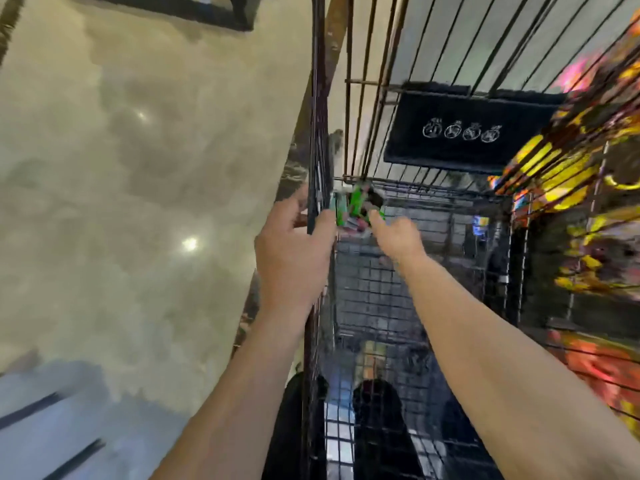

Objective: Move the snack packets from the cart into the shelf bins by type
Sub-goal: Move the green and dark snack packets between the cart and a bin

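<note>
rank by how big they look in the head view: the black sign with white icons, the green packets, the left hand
1. black sign: takes up the most of the picture.
2. left hand: smaller, though it is nearer the camera, which enlarges it.
3. green packets: smallest, blurred and partly hidden by fingers and cart wire.

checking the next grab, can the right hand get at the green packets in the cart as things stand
Probably yes. The right hand is already inside the wire cart, its fingers at the green packets, with nothing between them. The left hand is at the cart's side wall, out of the way. Blur hides whether there is contact.
</note>
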A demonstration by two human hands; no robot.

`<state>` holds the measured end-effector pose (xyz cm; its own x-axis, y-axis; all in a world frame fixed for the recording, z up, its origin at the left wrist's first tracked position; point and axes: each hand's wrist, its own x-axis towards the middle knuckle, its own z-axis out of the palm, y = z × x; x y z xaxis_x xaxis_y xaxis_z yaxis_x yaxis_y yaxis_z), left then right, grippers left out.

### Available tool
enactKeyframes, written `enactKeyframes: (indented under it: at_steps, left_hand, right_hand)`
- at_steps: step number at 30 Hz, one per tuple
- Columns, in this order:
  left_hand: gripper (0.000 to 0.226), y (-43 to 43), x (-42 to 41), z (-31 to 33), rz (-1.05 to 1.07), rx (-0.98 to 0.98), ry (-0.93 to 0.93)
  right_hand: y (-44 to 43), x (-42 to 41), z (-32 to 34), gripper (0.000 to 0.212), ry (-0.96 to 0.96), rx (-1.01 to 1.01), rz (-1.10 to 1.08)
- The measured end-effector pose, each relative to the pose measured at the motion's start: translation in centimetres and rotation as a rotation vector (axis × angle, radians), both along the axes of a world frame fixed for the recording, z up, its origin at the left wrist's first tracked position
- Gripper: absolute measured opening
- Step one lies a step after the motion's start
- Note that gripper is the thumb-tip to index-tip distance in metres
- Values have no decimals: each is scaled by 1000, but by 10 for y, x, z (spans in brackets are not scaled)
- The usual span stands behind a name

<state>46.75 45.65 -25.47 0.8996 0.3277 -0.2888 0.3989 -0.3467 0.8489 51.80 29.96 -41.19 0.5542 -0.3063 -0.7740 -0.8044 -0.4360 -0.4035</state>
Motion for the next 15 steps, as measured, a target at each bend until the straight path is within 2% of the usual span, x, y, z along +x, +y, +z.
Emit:
enactKeyframes:
  at_steps: [5, 9, 11, 13, 15]
  left_hand:
    - [36, -1, 1, -1, 32, -65, -71]
    - [33, 1, -2, -10, 51, -121, -88]
    - [31, 2, -3, -10, 57, -121, -98]
    - [30, 3, -4, -10, 52, -110, -100]
    - [31, 2, -5, -10, 52, -105, -97]
  right_hand:
    - [12, 35, -60, 74, 34, -27, -152]
    - [26, 40, -90, 95, 32, -132, -156]
    - [31, 40, -96, 99, -13, -135, -171]
    - [32, 38, -99, 94, -48, -106, -201]
    - [32, 34, -101, 66, -59, -80, -221]
